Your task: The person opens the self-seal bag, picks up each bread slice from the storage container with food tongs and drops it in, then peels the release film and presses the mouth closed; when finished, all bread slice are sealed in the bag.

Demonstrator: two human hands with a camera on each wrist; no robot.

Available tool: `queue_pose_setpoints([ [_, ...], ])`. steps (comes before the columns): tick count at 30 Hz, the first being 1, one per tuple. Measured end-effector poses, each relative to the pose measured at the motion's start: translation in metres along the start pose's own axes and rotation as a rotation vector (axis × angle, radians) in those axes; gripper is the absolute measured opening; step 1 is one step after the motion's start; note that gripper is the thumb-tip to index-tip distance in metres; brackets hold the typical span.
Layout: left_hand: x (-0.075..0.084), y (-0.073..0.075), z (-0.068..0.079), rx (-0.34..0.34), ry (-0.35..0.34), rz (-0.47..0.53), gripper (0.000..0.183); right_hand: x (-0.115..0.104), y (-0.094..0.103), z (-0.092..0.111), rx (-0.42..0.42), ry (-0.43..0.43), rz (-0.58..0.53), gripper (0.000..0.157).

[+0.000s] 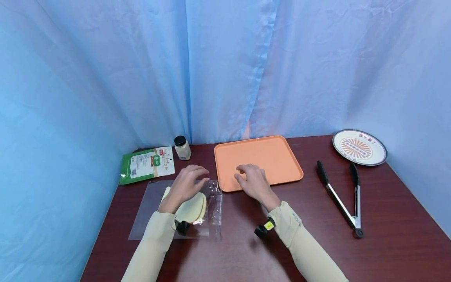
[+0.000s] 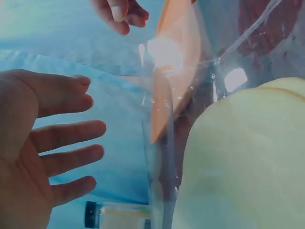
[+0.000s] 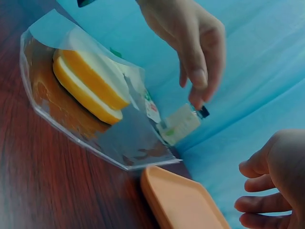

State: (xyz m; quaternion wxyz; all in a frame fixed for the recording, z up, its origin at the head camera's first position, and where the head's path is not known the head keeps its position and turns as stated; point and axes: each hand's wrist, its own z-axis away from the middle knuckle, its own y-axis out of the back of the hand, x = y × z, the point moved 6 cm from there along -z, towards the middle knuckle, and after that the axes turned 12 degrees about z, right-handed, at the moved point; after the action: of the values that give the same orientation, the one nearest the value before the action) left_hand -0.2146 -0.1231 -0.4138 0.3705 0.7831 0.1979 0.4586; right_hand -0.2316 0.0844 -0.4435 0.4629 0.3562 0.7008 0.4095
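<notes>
A clear plastic bag (image 1: 148,223) lies flat on the left of the table. Inside it are pale oval slices (image 1: 192,209), whose edges look yellow-orange in the right wrist view, where the slices (image 3: 86,86) rest one against another. Over the bag hovers my left hand (image 1: 186,184), fingers relaxed and apart, holding nothing; it covers part of the slices in the head view. My right hand (image 1: 254,182) is above the near edge of an orange tray (image 1: 260,156), its fingers loosely bent with nothing between them.
Behind the bag lies a green and white pouch (image 1: 146,162), beside a small jar (image 1: 183,150) with a black lid. Spread tongs (image 1: 338,203) lie on the right, near a patterned white plate (image 1: 359,148). Blue curtains (image 1: 225,70) border the dark red table (image 1: 232,254).
</notes>
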Motion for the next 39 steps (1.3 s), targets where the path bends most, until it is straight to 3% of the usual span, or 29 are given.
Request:
queue_pose_setpoints([
  [8, -0.022, -0.028, -0.024, -0.229, 0.164, 0.104, 0.026, -0.01, -0.031, -0.017, -0.129, -0.041, -0.056, 0.029],
  [14, -0.038, -0.05, -0.029, -0.321, 0.278, 0.175, 0.02, -0.019, -0.055, -0.024, -0.204, -0.034, -0.053, 0.03],
  [19, -0.045, -0.061, -0.03, -0.334, 0.344, 0.191, 0.014, -0.023, -0.066, -0.025, -0.227, -0.023, -0.056, 0.024],
  [27, -0.045, -0.067, -0.033, -0.31, 0.305, 0.193, 0.01, -0.025, -0.066, -0.026, -0.178, -0.012, -0.043, 0.013],
  [39, -0.048, -0.068, -0.035, -0.282, 0.323, 0.183, 0.012, -0.023, -0.064, -0.03, -0.172, -0.028, -0.02, 0.013],
])
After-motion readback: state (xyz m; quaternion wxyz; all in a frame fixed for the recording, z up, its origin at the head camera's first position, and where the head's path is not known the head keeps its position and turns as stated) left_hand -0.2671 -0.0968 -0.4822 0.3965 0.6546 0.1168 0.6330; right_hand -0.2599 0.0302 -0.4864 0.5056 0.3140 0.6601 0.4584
